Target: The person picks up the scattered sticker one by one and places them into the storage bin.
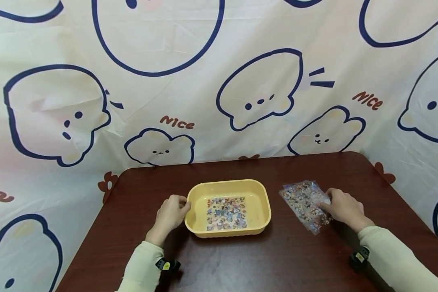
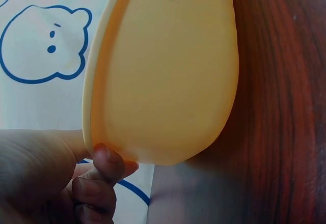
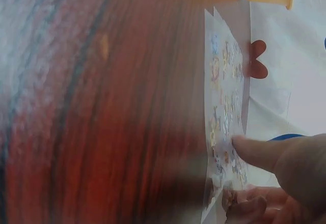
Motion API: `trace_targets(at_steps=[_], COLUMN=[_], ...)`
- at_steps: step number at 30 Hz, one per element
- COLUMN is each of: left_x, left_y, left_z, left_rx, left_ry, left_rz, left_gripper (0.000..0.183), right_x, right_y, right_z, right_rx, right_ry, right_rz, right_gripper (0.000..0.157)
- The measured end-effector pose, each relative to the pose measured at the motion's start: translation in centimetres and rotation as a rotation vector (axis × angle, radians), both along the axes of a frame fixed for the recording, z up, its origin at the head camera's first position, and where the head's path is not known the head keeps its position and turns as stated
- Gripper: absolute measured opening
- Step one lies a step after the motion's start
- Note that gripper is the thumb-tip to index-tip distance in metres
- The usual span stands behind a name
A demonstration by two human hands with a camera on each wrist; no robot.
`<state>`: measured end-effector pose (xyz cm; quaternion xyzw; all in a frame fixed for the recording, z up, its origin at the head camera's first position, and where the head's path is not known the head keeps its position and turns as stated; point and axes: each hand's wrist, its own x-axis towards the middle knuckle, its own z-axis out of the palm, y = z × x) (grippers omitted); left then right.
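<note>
A yellow plastic basin (image 1: 262, 190) sits on the table, and one clear sticker sheet (image 1: 226, 213) covered in small colourful figures lies flat in its bottom. At the basin's left end my left hand (image 1: 170, 215) grips the rim; the left wrist view shows fingertips (image 2: 108, 159) curled at the corner of its wall. To the right of the basin, my right hand (image 1: 344, 207) pinches the edge of several overlapping clear sticker sheets (image 1: 302, 200). Its thumb (image 3: 254, 151) presses on their face, with the other fingers behind.
The dark brown wooden table (image 1: 248, 263) ends at a back edge against a white cloth (image 1: 200, 93) printed with blue cartoon outlines. More of this cloth hangs at both sides. A black wrist device (image 1: 168, 265) is strapped over each pale sleeve.
</note>
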<state>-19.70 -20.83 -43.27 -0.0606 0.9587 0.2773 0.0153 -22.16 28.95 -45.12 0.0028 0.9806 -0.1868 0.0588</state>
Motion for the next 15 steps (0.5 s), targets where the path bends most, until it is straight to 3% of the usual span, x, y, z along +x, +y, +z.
trace_targets(at_steps=[8,15], left_x=[0.16,0.15], left_y=[-0.01,0.05], left_z=[-0.07,-0.14], left_rx=[-0.005,-0.001], left_ry=[0.028,0.021], left_rz=[-0.009,0.006], left_gripper=[0.031,0.032], right_x=[0.08,0.16], right_y=[0.44,0.88], right_z=[0.19,-0.06], right_rx=[-0.011,-0.043], right_ry=[0.006,0.024], right_rz=[-0.002,-0.006], right_gripper=[0.038,0.029])
